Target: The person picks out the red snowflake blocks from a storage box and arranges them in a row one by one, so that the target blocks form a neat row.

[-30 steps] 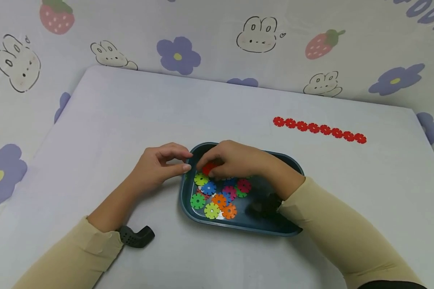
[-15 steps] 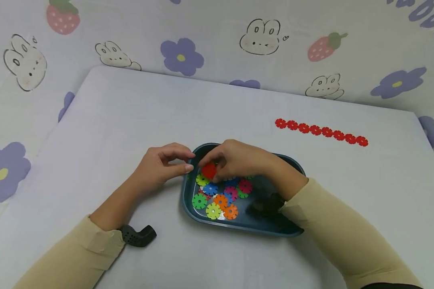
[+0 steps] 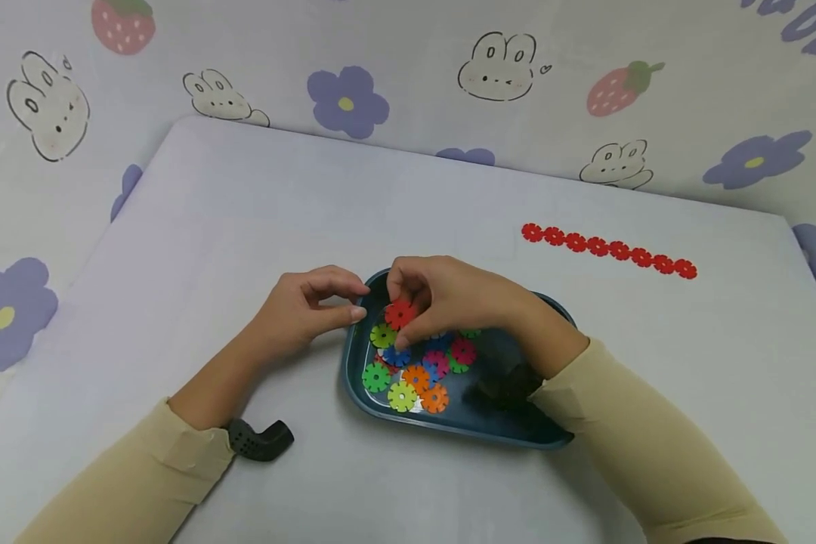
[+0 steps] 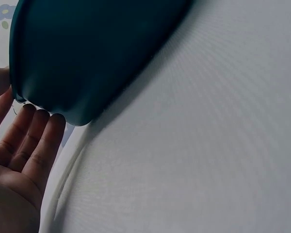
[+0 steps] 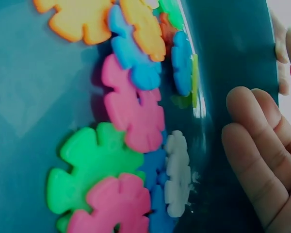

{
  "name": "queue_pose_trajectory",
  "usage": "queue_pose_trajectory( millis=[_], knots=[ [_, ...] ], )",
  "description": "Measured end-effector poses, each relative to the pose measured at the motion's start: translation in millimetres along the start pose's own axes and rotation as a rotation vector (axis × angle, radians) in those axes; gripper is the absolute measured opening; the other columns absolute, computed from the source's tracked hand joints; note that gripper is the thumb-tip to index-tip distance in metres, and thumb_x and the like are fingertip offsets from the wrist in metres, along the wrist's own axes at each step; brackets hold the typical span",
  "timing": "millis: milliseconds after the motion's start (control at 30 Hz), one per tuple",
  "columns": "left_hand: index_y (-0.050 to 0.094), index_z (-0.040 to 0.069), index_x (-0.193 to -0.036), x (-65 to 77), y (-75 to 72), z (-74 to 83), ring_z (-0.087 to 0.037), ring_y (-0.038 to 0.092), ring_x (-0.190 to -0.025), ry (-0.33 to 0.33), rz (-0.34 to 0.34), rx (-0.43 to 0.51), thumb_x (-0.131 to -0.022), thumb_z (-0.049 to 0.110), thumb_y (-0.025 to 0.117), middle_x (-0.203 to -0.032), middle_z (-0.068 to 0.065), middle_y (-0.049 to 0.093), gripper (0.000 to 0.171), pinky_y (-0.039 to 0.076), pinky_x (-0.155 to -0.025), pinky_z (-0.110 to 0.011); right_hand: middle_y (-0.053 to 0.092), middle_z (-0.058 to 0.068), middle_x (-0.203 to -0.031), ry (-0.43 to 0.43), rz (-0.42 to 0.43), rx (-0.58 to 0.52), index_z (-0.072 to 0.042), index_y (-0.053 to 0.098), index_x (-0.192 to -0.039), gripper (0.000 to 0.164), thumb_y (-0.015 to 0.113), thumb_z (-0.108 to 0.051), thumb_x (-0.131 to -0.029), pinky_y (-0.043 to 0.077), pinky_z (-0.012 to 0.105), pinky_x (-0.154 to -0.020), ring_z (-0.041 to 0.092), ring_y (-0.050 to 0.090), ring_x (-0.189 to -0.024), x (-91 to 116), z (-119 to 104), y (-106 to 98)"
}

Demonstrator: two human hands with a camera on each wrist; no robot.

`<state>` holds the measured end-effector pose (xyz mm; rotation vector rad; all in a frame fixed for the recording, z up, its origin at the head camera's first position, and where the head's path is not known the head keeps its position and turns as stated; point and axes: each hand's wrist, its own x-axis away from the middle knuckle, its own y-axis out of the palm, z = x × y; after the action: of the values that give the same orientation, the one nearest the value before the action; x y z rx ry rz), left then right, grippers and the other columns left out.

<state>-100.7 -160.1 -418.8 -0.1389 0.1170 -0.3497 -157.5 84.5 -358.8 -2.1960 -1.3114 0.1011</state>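
Observation:
A dark teal tray (image 3: 517, 408) holds several notched plastic snowflake discs in green, yellow, orange, blue and pink. My right hand (image 3: 459, 291) pinches a red snowflake disc (image 3: 400, 313) between thumb and fingers, above the tray's left part. Only a sliver of red shows at the edge of the right wrist view, beside the curled fingers (image 5: 257, 150). My left hand (image 3: 302, 310) touches the tray's left rim, thumb and forefinger apart. From the left wrist, its fairly straight fingers (image 4: 46, 150) meet the outer wall of the tray (image 4: 97, 53).
A row of joined red snowflake discs (image 3: 608, 248) lies on the white tabletop (image 3: 279, 196) at the back right. A dark wrist device (image 3: 261, 440) sticks out from the left sleeve. Behind stands a printed cloth backdrop (image 3: 408, 45).
My right hand has drawn the red disc up from the other pieces, its fingers curling in more. My left hand stays at the rim. The head view has shifted slightly.

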Motion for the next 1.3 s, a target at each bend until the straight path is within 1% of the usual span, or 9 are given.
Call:
queue_pose_trajectory(
  millis=[233,433,567,767,1000,1067,1167,1233,1300],
  knots=[
    [0.071,0.006,-0.108,-2.0,-0.7,0.2,-0.021,0.062,-0.106,0.013,-0.010,-0.018,-0.086,0.007,0.075,-0.112,-0.008,0.067,0.023,0.054,-0.092,-0.029,0.068,0.002,-0.088,-0.030,0.078,-0.030,-0.013,0.051,-0.099,0.044,0.087,-0.023,-0.076,0.059,0.033,-0.076,0.019,0.067,-0.078,9.2,-4.0,-10.5],
    [0.072,0.007,-0.109,-3.3,2.5,-1.0,-0.021,0.062,-0.106,0.017,-0.014,-0.031,-0.086,0.010,0.076,-0.112,-0.007,0.068,0.023,0.054,-0.093,-0.031,0.067,0.005,-0.090,-0.143,0.262,-0.092,-0.010,0.054,-0.103,0.041,0.085,-0.015,-0.077,0.060,0.036,-0.077,0.022,0.068,-0.081,37.6,-12.4,-29.9],
    [0.072,0.007,-0.109,-6.1,2.4,0.5,-0.021,0.062,-0.107,0.025,-0.004,-0.042,-0.086,0.011,0.076,-0.113,-0.007,0.068,0.023,0.054,-0.093,-0.030,0.067,0.003,-0.092,-0.179,0.372,-0.040,-0.008,0.055,-0.105,0.041,0.085,-0.010,-0.076,0.060,0.034,-0.075,0.021,0.067,-0.083,51.7,-19.6,-43.0],
    [0.072,0.007,-0.109,-2.2,0.5,0.3,-0.021,0.061,-0.109,-0.005,0.002,-0.036,-0.086,0.008,0.075,-0.113,-0.009,0.067,0.023,0.053,-0.095,-0.029,0.066,0.000,-0.095,-0.169,0.433,0.052,-0.006,0.057,-0.107,0.040,0.084,-0.010,-0.077,0.059,0.028,-0.079,0.015,0.067,-0.087,63.4,-26.6,-48.4],
    [0.071,0.004,-0.111,-2.3,-2.4,3.4,-0.021,0.061,-0.111,0.023,0.004,-0.026,-0.087,0.007,0.074,-0.114,-0.011,0.067,0.025,0.053,-0.095,-0.028,0.068,0.002,-0.095,-0.280,0.624,0.144,0.001,0.061,-0.114,0.043,0.080,0.006,-0.076,0.056,0.018,-0.073,0.014,0.067,-0.085,93.8,-22.0,-77.9],
    [0.071,0.003,-0.111,-3.1,-2.8,4.6,-0.021,0.061,-0.110,0.030,0.009,-0.021,-0.087,0.006,0.074,-0.114,-0.011,0.067,0.025,0.053,-0.095,-0.028,0.069,0.002,-0.096,-0.264,0.713,0.119,0.003,0.063,-0.117,0.042,0.077,0.008,-0.077,0.055,0.016,-0.072,0.014,0.068,-0.087,103.2,-11.7,-90.4],
    [0.072,0.004,-0.110,-2.8,-1.9,3.5,-0.020,0.062,-0.109,0.025,0.009,-0.021,-0.086,0.004,0.074,-0.114,-0.012,0.067,0.024,0.053,-0.094,-0.027,0.069,0.004,-0.103,-0.170,0.878,0.021,0.002,0.064,-0.120,0.040,0.074,0.007,-0.081,0.054,0.014,-0.077,0.015,0.067,-0.093,117.7,12.3,-105.4],
    [0.072,0.004,-0.110,-2.0,-0.3,1.5,-0.020,0.062,-0.109,0.015,0.004,-0.021,-0.086,0.004,0.074,-0.114,-0.012,0.067,0.024,0.054,-0.094,-0.026,0.067,0.003,-0.111,-0.013,0.996,-0.009,-0.006,0.065,-0.124,0.041,0.074,-0.003,-0.084,0.053,0.013,-0.084,0.014,0.066,-0.101,128.3,32.7,-112.5],
    [0.072,0.004,-0.110,-0.6,1.1,-1.0,-0.020,0.062,-0.108,0.000,-0.002,-0.022,-0.087,0.004,0.073,-0.113,-0.012,0.067,0.024,0.053,-0.094,-0.026,0.063,0.002,-0.125,0.199,1.074,-0.011,-0.016,0.064,-0.130,0.043,0.074,-0.018,-0.088,0.051,0.018,-0.094,0.016,0.061,-0.116,139.0,54.3,-117.3]
  ],
)
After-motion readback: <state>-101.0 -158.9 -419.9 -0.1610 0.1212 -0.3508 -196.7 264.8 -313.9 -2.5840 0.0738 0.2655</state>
